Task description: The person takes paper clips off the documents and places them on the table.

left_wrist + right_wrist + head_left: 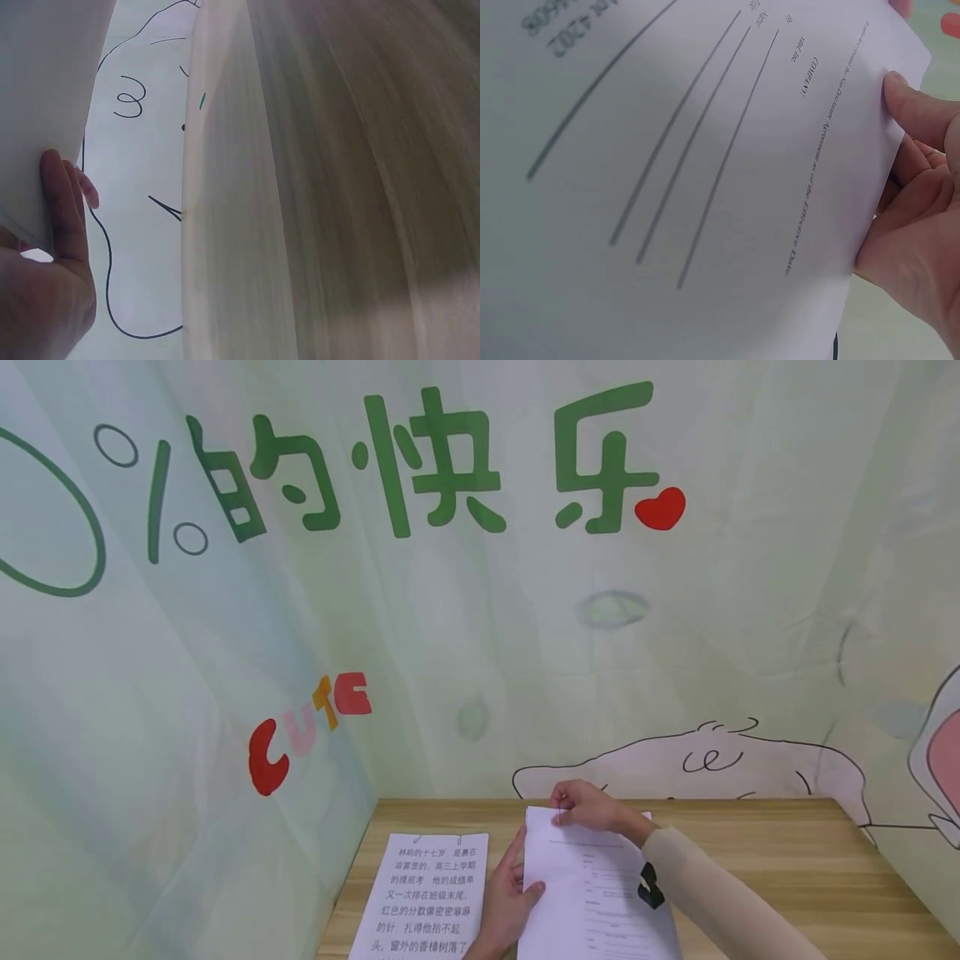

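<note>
Several white printed sheets [592,893] are held up over the table, their top page carrying lines of small text and blank rules. My left hand [504,906] grips their left edge, thumb over the front and fingers behind. At the top edge, my right hand [588,808] pinches the sheets near the left corner. The right wrist view shows the thumb of that hand on the printed face of the sheets [727,172], with other fingers behind. In the left wrist view, fingers of my left hand [64,217] lie along the back of the paper [45,82].
Left of my hands, a stack of paper [427,893] with large Chinese print lies on the wooden table [765,852], two wire loops at its top edge. A small black object [650,887] sits beside my right sleeve. A printed curtain [465,635] hangs behind the table.
</note>
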Tool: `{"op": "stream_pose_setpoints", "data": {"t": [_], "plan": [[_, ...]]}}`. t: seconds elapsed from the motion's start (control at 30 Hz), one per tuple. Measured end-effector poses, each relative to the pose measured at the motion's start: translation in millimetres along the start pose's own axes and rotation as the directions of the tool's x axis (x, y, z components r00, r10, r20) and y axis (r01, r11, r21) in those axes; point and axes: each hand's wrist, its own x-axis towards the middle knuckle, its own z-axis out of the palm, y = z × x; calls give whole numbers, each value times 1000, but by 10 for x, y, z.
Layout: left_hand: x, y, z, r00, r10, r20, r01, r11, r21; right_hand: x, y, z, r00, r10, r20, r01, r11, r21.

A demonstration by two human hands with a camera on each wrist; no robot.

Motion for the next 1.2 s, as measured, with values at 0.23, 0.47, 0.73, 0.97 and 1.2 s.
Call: {"op": "stream_pose_setpoints", "data": {"t": [0.23, 0.47, 0.73, 0.97, 1.2], "plan": [[9, -6, 7, 1000, -10, -8, 10, 1000, 6, -2, -1, 4, 1000, -2, 1, 2, 1000, 7], [1, 0, 11, 1000, -3, -3, 3, 1000, -8, 3, -1, 8, 1000, -9, -6, 9, 1000, 3], [-4, 25, 17, 1000, 3, 1, -3, 1000, 4, 5, -18, -3, 1000, -14, 0, 14, 1000, -11], [-6, 30, 27, 1000, 1, 5, -1, 1000, -19, -6, -34, 8, 1000, -18, 20, 18, 1000, -6], [1, 54, 20, 1000, 15, 27, -15, 999, -29, 2, -7, -4, 999, -37, 23, 38, 999, -23]]}}
